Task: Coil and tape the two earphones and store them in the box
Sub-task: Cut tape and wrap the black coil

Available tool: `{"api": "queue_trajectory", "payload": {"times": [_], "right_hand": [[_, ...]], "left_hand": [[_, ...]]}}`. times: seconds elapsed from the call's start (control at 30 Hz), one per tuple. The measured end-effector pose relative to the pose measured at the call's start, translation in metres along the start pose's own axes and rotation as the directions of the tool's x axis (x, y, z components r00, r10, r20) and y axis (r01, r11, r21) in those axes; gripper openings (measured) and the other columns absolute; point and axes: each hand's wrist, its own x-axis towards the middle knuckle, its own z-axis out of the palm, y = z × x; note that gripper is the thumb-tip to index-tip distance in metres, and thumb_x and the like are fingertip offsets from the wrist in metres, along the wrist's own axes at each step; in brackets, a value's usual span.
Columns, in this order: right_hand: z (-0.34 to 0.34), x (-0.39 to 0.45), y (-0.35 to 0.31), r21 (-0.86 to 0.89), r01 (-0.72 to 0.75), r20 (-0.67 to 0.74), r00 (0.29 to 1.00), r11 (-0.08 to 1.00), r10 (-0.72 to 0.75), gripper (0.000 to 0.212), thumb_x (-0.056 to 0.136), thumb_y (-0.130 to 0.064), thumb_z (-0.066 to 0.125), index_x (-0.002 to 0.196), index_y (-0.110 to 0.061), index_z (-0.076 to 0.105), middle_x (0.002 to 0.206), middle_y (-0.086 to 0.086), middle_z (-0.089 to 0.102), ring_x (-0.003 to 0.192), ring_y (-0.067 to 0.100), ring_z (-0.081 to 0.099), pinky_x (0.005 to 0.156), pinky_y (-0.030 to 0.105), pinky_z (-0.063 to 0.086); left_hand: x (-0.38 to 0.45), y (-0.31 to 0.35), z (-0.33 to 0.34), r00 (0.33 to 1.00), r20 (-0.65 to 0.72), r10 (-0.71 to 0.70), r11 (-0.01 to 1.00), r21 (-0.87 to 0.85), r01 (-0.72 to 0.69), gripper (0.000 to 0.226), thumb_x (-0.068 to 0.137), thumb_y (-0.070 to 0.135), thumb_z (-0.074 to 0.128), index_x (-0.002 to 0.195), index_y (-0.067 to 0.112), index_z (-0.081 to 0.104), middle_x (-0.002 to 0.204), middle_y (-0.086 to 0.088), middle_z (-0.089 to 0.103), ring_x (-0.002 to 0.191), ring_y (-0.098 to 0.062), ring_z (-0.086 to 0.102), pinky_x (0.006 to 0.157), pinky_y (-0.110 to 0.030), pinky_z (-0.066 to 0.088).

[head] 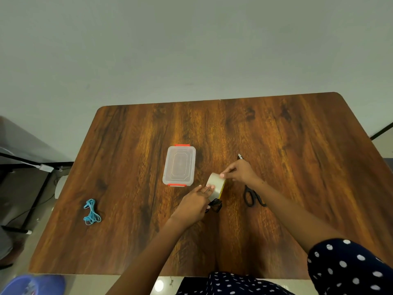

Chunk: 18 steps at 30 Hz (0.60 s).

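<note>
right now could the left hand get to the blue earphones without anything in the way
Probably yes: bare table lies between the left hand and the blue earphones. But that hand is busy with the tape roll and what looks like the black earphones.

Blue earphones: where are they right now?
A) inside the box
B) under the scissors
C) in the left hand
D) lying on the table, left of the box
D: the blue earphones lie in a bundle on the table, well left of the closed box, with neither hand touching them.

A dark wooden table (276, 167) stands against a plain pale wall (191, 50) on a glossy tiled floor (42, 188).
</note>
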Motion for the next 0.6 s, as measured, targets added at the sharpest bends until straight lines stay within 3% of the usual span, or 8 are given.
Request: {"api": "queue_trajectory", "payload": {"times": [0.13,0.23,0.3,0.47,0.6], "right_hand": [[0.01,-0.002,-0.001,-0.13,0.042,-0.06,0.997,0.991,-0.05,0.02,0.082,-0.021,0.073,0.085,-0.001,0.073,0.083,0.004,0.069,0.075,0.011,0.059,0.066,0.023,0.041],[0.018,-0.007,-0.004,-0.228,0.074,-0.142,0.984,0.971,-0.108,0.02,0.089,-0.018,0.063,0.087,0.001,0.067,0.091,0.013,0.069,0.085,0.024,0.063,0.074,0.036,0.048],[0.019,-0.013,-0.008,-0.278,0.085,-0.209,0.967,0.957,-0.146,0.016,0.091,-0.018,0.059,0.089,-0.003,0.066,0.091,0.011,0.07,0.085,0.025,0.064,0.077,0.042,0.051],[0.021,-0.025,-0.016,-0.498,0.075,-0.215,0.954,0.864,-0.207,0.02,0.095,-0.026,0.052,0.102,-0.009,0.062,0.096,0.01,0.069,0.089,0.028,0.064,0.073,0.037,0.048],[0.022,-0.026,-0.023,-0.515,0.041,-0.234,0.954,0.856,-0.186,0.019,0.097,-0.02,0.047,0.102,-0.007,0.06,0.098,0.015,0.069,0.09,0.032,0.064,0.073,0.038,0.048]], "left_hand": [[-0.002,0.001,0.001,0.999,-0.051,0.006,1.0,-0.014,-0.007,0.06,0.099,0.021,0.046,0.151,0.016,0.018,0.159,0.001,0.018,0.146,-0.02,0.014,0.117,-0.031,0.013],[0.001,0.002,-0.001,0.986,-0.14,0.092,0.996,0.033,-0.089,0.041,0.097,0.02,0.049,0.137,0.01,0.048,0.158,-0.001,0.019,0.146,-0.017,0.015,0.115,-0.027,-0.002],[0.004,0.003,-0.003,0.977,-0.165,0.135,0.99,0.07,-0.125,0.036,0.096,0.019,0.051,0.131,0.011,0.056,0.159,-0.003,0.014,0.147,-0.018,0.009,0.114,-0.029,-0.006],[0.015,0.007,0.0,0.992,-0.068,0.11,0.986,0.136,-0.1,0.044,0.095,0.019,0.053,0.137,0.007,0.048,0.161,-0.007,-0.001,0.148,-0.02,0.0,0.117,-0.031,-0.005],[0.014,0.009,0.008,0.996,-0.039,0.084,0.99,0.116,-0.079,0.058,0.094,0.015,0.055,0.145,0.003,0.031,0.161,-0.005,-0.006,0.148,-0.018,0.0,0.117,-0.029,-0.001]]}}
